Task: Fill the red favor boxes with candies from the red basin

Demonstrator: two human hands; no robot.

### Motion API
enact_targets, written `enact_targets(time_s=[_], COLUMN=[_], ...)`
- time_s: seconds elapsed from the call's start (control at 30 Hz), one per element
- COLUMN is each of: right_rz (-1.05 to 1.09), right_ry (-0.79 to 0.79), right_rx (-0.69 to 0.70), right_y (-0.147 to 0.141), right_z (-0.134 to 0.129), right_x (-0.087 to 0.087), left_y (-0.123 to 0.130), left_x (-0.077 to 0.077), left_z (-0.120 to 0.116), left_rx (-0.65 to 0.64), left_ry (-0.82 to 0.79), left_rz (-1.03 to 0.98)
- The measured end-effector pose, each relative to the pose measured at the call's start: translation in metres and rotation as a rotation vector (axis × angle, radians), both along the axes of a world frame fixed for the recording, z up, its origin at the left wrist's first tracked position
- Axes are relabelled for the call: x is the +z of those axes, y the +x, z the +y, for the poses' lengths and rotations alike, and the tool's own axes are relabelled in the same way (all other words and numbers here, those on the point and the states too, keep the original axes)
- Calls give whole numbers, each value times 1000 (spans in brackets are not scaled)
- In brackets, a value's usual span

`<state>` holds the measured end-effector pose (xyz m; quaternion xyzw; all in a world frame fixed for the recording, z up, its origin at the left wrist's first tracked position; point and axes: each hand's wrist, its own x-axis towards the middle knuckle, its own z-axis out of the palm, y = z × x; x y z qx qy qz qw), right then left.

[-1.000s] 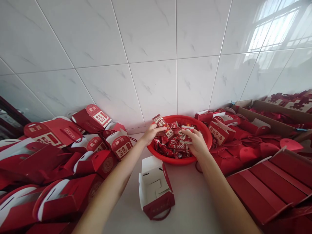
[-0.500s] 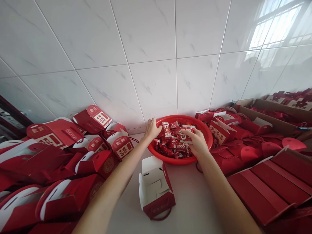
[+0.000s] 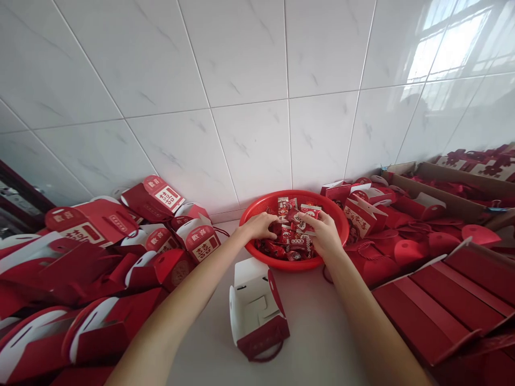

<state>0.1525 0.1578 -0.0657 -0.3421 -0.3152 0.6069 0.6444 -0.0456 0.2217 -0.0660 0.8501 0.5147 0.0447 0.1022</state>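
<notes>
A red plastic basket (image 3: 295, 194) holds red wrapped candies (image 3: 286, 236). My left hand (image 3: 263, 225) reaches over the basket's left side, its curled fingertips among the candies; what they hold, if anything, is hidden. On the right side of the basket, my right hand (image 3: 323, 231) pinches a red and white candy packet (image 3: 306, 219) between thumb and fingers. In front of the basket stands an open red box (image 3: 259, 321) with a white inside, its lid flaps up and a dark red cord handle at the near side. Nothing lies inside it.
Many red gift boxes (image 3: 153, 262) are piled at the left. More red boxes (image 3: 364, 214) lie at the right, beside flat red cartons (image 3: 438, 300) and a brown cardboard box (image 3: 462, 179) farther back. A white tiled wall (image 3: 249, 145) rises behind the basket.
My left hand has moved from the basket's left rim inward and down onto the candies. The right hand stays nearly in place with its packet. The view has shifted slightly.
</notes>
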Motion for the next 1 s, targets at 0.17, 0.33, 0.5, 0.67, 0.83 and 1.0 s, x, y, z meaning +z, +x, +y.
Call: enact_targets(time_s=[0.17,0.33,0.5,0.67,0.83,1.0], right_rz=[14,8,-3,17,18,4], right_ry=[-5,-12,-25,-10,2,-18], right_rx=[-24,-5,-10,-18,-24,-33], right_y=[-1,-1,-1,-1,-1,-1], right_z=[1,0,1,0,0,0], right_x=[-1,0,0,0,1,1], left_y=[0,-1,-4,-4,-6,-4], left_x=[-3,-6,-8,-11,-13,-11], left_z=[0,2,7,10,13,10], left_rx=[44,149,178,111,118,95], left_ry=[-18,67,33,-69,-75,-43], left_rz=[-12,-64,-93,-80,-39,-10])
